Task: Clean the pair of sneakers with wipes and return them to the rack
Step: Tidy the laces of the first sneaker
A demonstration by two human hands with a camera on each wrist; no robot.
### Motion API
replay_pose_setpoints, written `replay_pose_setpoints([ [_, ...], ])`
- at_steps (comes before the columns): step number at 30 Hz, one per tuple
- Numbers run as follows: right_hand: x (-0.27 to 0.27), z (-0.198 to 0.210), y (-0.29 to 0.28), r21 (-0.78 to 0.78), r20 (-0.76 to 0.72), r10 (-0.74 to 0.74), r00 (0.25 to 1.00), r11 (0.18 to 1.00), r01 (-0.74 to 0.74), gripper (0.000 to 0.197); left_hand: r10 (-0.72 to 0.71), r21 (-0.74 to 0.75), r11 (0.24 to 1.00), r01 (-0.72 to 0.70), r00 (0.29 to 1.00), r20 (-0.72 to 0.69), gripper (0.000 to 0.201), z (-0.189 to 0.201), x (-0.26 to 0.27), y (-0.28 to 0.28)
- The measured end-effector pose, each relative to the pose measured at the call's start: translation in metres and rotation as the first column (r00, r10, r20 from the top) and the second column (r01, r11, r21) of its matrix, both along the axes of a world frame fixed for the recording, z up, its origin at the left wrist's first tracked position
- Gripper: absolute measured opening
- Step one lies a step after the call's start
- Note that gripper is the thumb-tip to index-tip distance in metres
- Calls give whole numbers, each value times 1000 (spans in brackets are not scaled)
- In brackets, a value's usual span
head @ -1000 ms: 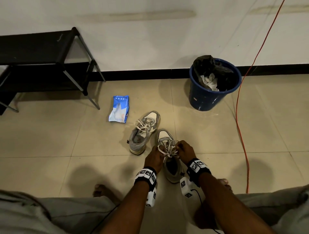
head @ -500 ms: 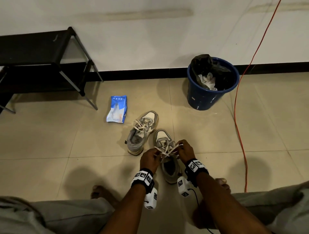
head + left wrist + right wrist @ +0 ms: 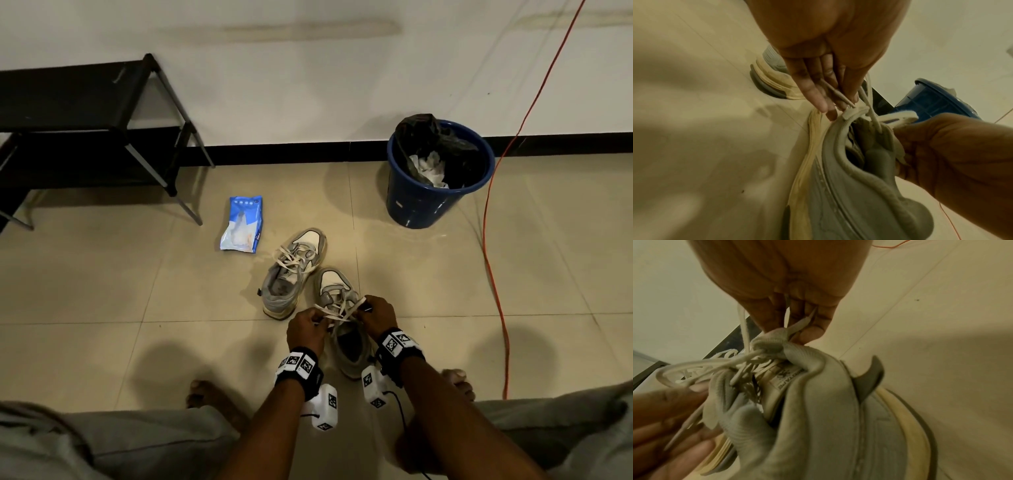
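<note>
Two grey sneakers with white toes stand on the tiled floor. The near sneaker sits between my hands. My left hand pinches one pale lace on its left side, and my right hand pinches the other lace on its right. The laces stretch between both hands over the tongue. The far sneaker stands just beyond to the left, untouched, laces loose. A blue pack of wipes lies flat on the floor past it.
A black shoe rack stands at the back left against the wall. A blue bucket lined with a black bag and holding used wipes is at the back right. An orange cable runs along the floor on the right. My bare feet flank the near sneaker.
Both hands have pulled slightly apart and toward me, drawing the laces of the near sneaker tighter across it. The sneakers have stayed in place.
</note>
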State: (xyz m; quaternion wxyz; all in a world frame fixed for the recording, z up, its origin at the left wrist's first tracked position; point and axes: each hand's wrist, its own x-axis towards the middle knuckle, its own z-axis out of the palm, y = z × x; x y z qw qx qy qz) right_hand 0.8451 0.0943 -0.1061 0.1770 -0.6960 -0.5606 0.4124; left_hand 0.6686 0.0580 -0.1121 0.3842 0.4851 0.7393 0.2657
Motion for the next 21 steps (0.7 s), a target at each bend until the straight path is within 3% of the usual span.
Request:
replay_pose_setpoints([
  [2,5,0,0,-14,-65,-151,986,989,150,8,80,-5,997,-80,996,37,5,-3,-3,1],
  [5,14,5,-3,-130,-253,-399,881,917,377,18,205,-47,978,-201,974,98,3,-5,-2,-8],
  [8,14,-3,-4,-129,-273,-345,898,938,321,10,232,-54,973,-225,954,190,14,-10,5,-12],
  [11,19,-40,-1,-154,-294,-351,889,935,318,25,218,-78,975,-208,962,164,14,-12,11,-10],
  [13,12,-21,-6,-193,-312,-403,860,914,358,27,198,-88,979,-186,967,162,7,-9,11,-11],
  [15,8,-7,-11,-216,-323,-427,845,902,374,10,196,-111,977,-180,967,160,8,-12,10,-11],
  [19,1,2,-9,-226,-388,-412,824,910,348,16,163,-130,980,-148,980,111,17,-18,6,-10],
  [21,-3,5,-6,-217,-426,-389,817,920,325,17,270,-126,961,-247,934,232,15,-17,0,-10],
])
